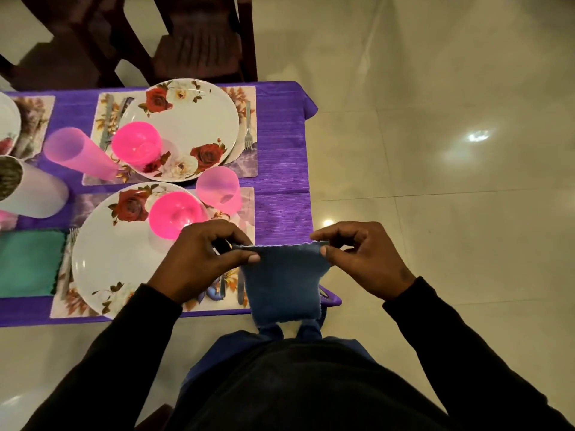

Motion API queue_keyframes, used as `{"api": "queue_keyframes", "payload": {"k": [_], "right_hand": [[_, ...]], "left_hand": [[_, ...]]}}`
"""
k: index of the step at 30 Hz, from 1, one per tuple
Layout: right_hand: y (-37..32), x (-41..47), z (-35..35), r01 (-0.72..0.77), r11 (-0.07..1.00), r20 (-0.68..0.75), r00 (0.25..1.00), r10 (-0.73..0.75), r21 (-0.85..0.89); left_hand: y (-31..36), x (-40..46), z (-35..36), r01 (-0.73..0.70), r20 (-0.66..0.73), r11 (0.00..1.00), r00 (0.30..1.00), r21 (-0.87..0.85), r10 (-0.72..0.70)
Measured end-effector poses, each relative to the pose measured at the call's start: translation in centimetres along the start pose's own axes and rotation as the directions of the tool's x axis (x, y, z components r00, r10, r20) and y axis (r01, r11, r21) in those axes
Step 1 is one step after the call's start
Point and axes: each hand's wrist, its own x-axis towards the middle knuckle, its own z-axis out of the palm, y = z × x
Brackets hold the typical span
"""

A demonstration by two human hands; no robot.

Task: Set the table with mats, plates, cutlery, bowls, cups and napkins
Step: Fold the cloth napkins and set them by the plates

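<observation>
Blue scallop-edged cloth napkin [281, 284] hangs folded over the purple-clothed table's [280, 135] near corner; left hand [202, 259] and right hand [361, 259] each pinch a top corner.

Home dining room: laid table [280, 144] (purple cloth), wooden chair [199, 42], tiled floor [435, 150].

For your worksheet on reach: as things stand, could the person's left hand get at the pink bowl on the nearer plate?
Probably yes. The left hand hovers right beside the pink bowl, and nothing stands between them. But its fingers pinch the blue napkin, which it would have to release first.
</observation>
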Motion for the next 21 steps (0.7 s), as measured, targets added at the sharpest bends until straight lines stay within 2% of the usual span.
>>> {"api": "queue_keyframes", "payload": {"k": [3, 5, 8, 13, 21], "right_hand": [[-0.5, 0.3, -0.1, 0.014, 1.0, 0.023, 1.0, -0.013, -0.014], [-0.6, 0.6, -0.2, 0.018, 1.0, 0.041, 0.999, -0.017, -0.02], [-0.9, 1.0, -0.5, 0.026, 0.999, 0.05, 0.998, -0.024, -0.036], [-1.6, 2.0, -1.0, 0.064, 0.996, 0.028, 0.998, -0.063, -0.06], [-1.9, 4.9, -1.6, 0.072, 0.976, -0.065, 0.994, -0.087, -0.206]], "left_hand": [[0.2, -0.2, -0.1, 0.06, -0.052, 0.985, 0.996, -0.162, -0.07], [0.2, 0.0, 0.0, 0.09, -0.121, 0.978, 0.986, -0.187, -0.114], [0.2, 0.4, -0.1, 0.09, -0.191, 0.993, 0.976, -0.082, -0.104], [1.1, 1.0, -1.3, 0.003, -0.267, 0.999, 0.964, 0.052, 0.011], [2.0, 4.1, -2.3, -0.112, -0.307, 0.971, 0.935, 0.213, 0.175]]}}
